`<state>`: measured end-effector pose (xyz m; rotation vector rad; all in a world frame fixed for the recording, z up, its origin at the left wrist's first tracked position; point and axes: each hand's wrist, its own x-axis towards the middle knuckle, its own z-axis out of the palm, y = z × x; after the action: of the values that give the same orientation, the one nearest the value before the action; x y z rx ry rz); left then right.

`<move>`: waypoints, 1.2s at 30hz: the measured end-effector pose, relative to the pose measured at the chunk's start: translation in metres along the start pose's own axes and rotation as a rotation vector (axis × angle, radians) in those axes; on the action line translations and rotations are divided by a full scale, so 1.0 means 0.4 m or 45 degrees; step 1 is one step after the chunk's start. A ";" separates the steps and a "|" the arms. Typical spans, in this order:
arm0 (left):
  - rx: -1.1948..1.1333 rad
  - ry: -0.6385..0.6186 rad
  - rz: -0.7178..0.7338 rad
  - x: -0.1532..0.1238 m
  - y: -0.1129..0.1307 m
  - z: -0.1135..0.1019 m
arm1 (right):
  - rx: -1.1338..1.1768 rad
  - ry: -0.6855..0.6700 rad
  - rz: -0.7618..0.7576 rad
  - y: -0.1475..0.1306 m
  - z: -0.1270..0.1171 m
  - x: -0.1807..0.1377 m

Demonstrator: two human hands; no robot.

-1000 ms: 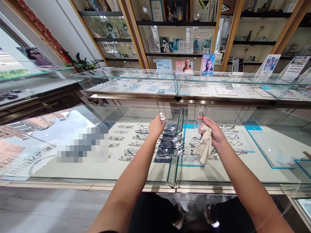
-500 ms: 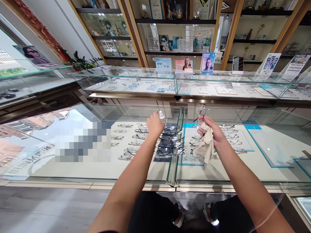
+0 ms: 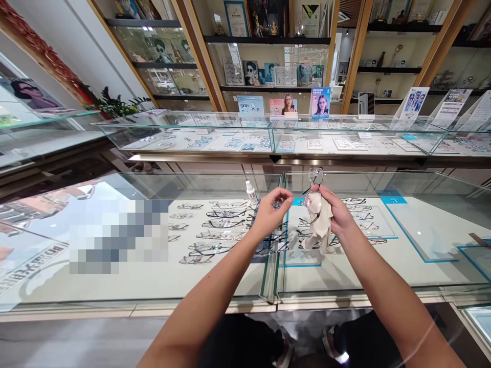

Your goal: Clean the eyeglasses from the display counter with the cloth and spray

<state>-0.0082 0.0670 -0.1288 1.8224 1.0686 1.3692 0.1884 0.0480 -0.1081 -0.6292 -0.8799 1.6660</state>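
Observation:
In my right hand (image 3: 337,209) is a pair of eyeglasses (image 3: 315,176), held upright on its side, one lens above the other. A beige cleaning cloth (image 3: 321,225) is bunched in the same hand, behind the lower lens, and hangs down. My left hand (image 3: 274,207) is empty, its fingers curved and the thumb a little apart from them; it is just left of the glasses without touching them. A small white bottle (image 3: 250,193) stands upright on the glass counter (image 3: 230,289), left of that hand.
Rows of spectacle frames (image 3: 222,225) lie inside the counter beneath the glass. A joint between two cases (image 3: 273,278) runs between my forearms. Beyond stands another glass showcase (image 3: 199,125) with upright cards (image 3: 321,102) on top, then wall shelves (image 3: 268,40).
My left hand has let go of the white bottle, which now stands on the counter, and has moved right toward the glasses. My right hand still holds the glasses and cloth.

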 end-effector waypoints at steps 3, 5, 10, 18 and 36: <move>-0.269 -0.173 -0.070 -0.009 0.004 0.017 | -0.001 -0.006 -0.052 -0.002 0.003 0.000; -0.390 -0.255 -0.111 -0.011 0.006 0.024 | -0.006 -0.008 -0.079 -0.001 0.004 0.001; -0.572 -0.430 -0.189 -0.010 0.003 0.033 | -0.018 -0.013 -0.098 0.003 0.001 0.003; -0.729 -0.470 -0.364 -0.015 0.011 0.036 | -0.014 -0.050 -0.045 0.008 0.001 0.006; -0.960 0.059 -0.463 0.018 0.009 -0.007 | -0.048 -0.049 -0.196 -0.017 -0.012 0.005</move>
<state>-0.0090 0.0716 -0.1218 0.9995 0.7096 1.3414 0.1955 0.0518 -0.1054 -0.5427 -0.9654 1.5302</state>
